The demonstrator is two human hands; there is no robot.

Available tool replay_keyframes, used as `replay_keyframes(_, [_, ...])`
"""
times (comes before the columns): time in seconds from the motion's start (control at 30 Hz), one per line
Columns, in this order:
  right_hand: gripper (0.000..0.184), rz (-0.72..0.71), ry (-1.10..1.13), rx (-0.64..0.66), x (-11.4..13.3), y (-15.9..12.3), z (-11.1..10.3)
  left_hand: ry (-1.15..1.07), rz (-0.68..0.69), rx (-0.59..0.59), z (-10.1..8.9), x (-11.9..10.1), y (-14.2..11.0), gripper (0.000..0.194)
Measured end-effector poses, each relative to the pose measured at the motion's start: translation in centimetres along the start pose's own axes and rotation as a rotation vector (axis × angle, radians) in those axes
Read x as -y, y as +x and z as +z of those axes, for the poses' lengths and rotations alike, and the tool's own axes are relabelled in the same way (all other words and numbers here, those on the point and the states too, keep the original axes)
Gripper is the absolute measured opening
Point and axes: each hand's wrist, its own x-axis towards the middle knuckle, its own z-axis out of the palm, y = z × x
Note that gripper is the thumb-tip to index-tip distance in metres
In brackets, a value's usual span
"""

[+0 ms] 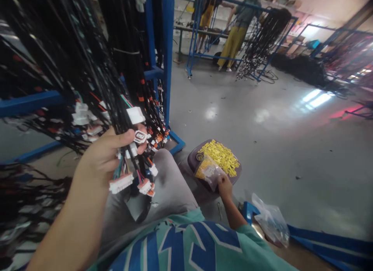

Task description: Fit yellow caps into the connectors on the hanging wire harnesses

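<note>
Grey floor [262, 154] around us; at view's nine o'clock, our left hand [100, 152] grips white plug [140, 136], likely light, stiff, best pinched by sides; toward five, our right hand [225, 188] pinches limp bag [208, 172].

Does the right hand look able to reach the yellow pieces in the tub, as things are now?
Probably yes: the right hand is at the tub, and many yellow pieces lie uncovered, though it seems to hold a bag.

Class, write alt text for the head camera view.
A person's left hand grips white connectors on hanging black cables; the right hand reaches to a plastic bag on a dark stool holding yellow pieces.
</note>
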Motion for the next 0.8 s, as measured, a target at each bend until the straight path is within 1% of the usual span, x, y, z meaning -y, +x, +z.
replay_keyframes(0.1, [0.022,0.002,0.225,-0.087,0.8,0.1,-2.2,-0.077,0.026,0.004,0.1,0.2,-0.1,0.045])
replay_keyframes(0.17, [0.024,-0.014,0.406,-0.118,2.2,0.9,-3.8,-0.134,0.025,0.009,0.3,0.3,-0.2,0.044])
replay_keyframes(0.2, [0.025,-0.027,0.49,-0.121,3.2,1.3,-4.6,-0.156,0.031,0.02,0.5,0.4,-0.2,0.044])
replay_keyframes(0.27, [0.028,-0.065,0.634,-0.095,6.2,2.0,-6.0,-0.178,0.064,0.043,0.8,0.4,-0.1,0.043])
replay_keyframes(0.33, [0.03,-0.106,0.779,-0.01,10.1,1.6,-6.9,-0.186,0.101,0.057,1.1,0.5,0.0,0.042])
replay_keyframes(0.4, [0.032,-0.131,0.992,0.141,14.4,-0.1,-7.5,-0.189,0.106,0.07,1.3,0.4,0.0,0.041])
replay_keyframes(0.47, [0.026,-0.197,1.082,0.317,18.6,-2.8,-7.5,-0.19,0.077,0.075,1.4,0.4,-0.1,0.041])
replay_keyframes(0.53, [0.019,-0.329,1.141,0.481,22.2,-5.8,-7.1,-0.2,0.041,0.027,1.4,0.3,-0.3,0.041])
replay_keyframes(0.6, [0.012,-0.477,1.156,0.606,25.0,-8.6,-6.6,-0.205,0.008,-0.031,1.5,0.3,-0.4,0.043])
replay_keyframes(0.7, [0.006,-0.629,1.082,0.67,27.8,-11.6,-6.0,-0.219,-0.006,-0.054,1.5,0.4,-0.5,0.045])
replay_keyframes(0.8, [0.007,-0.729,1.0,0.685,29.3,-13.6,-5.9,-0.24,0.005,-0.037,1.4,0.6,-0.5,0.045])
